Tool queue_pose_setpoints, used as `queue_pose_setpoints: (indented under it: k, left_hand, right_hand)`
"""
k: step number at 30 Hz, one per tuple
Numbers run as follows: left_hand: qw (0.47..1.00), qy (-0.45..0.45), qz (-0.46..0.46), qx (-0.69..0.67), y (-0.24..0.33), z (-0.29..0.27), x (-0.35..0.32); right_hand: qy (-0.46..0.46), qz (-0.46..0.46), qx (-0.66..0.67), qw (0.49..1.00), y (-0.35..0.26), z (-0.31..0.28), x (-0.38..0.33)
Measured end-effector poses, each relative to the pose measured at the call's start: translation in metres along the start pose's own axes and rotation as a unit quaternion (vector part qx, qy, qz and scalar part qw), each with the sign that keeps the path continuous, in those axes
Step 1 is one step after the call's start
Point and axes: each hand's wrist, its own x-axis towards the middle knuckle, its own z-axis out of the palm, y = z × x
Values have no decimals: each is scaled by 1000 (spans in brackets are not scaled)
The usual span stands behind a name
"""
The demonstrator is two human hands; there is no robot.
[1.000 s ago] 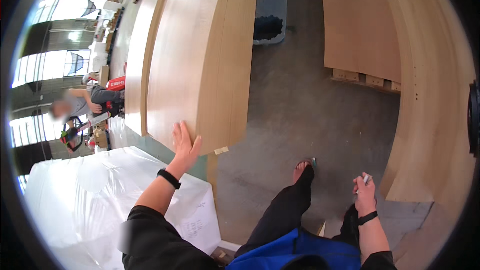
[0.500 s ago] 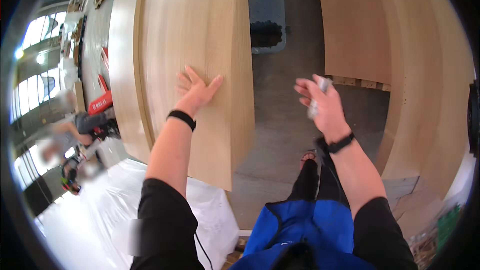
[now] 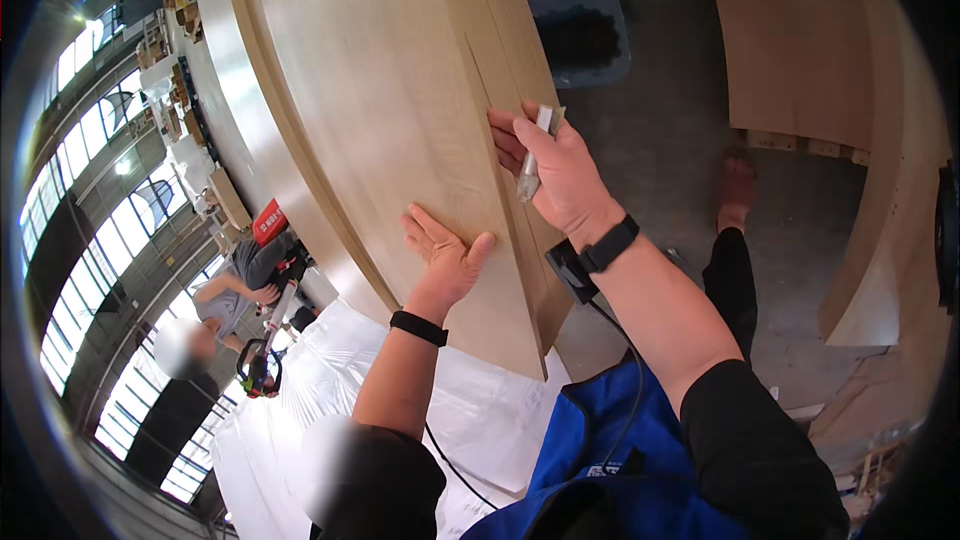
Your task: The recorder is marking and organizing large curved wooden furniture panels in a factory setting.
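My left hand [image 3: 447, 258] lies with spread fingers on the face of a pale wood-grain panel [image 3: 370, 90], near its lower end. Higher up, my right hand [image 3: 570, 175] is closed around a short, silvery, flat-sided tool [image 3: 535, 155] that sticks out past the thumb; its exact kind I cannot make out. The fingers of that hand reach to the long right edge of the panel, where they seem to touch. A second wooden layer [image 3: 545, 270] shows beneath this edge.
White plastic sheeting [image 3: 390, 400] covers something below the panel. At right, a brown board [image 3: 790, 40] rests on a wooden pallet [image 3: 800, 143]. A blue-grey piece with a dark patch [image 3: 580, 35] lies on the floor beyond. At left is another person [image 3: 235, 290].
My right hand, with the silvery tool, has moved left to the panel's edge. My left hand stays on the panel, now nearer its lower end. The view has turned and shifted.
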Motion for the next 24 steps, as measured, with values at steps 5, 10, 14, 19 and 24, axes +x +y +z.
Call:
queue_pose_setpoints:
  k: [5, 10, 14, 19, 24]
  left_hand:
    - [1000, -11, -4, -14, 5, 4, 1]
    - [999, 10, 31, 26, -7, 6, 5]
    - [999, 8, 15, 38, 3, 5, 1]
    - [997, -43, -58, 10, 28, -2, -3]
    - [996, -42, -63, 39, 27, -3, -3]
  right_hand:
    - [21, -16, -19, 999, -2, 1, -7]
    - [33, -37, -10, 999, -4, 4, -13]
    - [80, -54, -82, 992, -11, 2, -17]
    - [-9, -350, -688, 635, -5, 17, -42]
    - [-124, -305, -798, 505, 5, -2, -75]
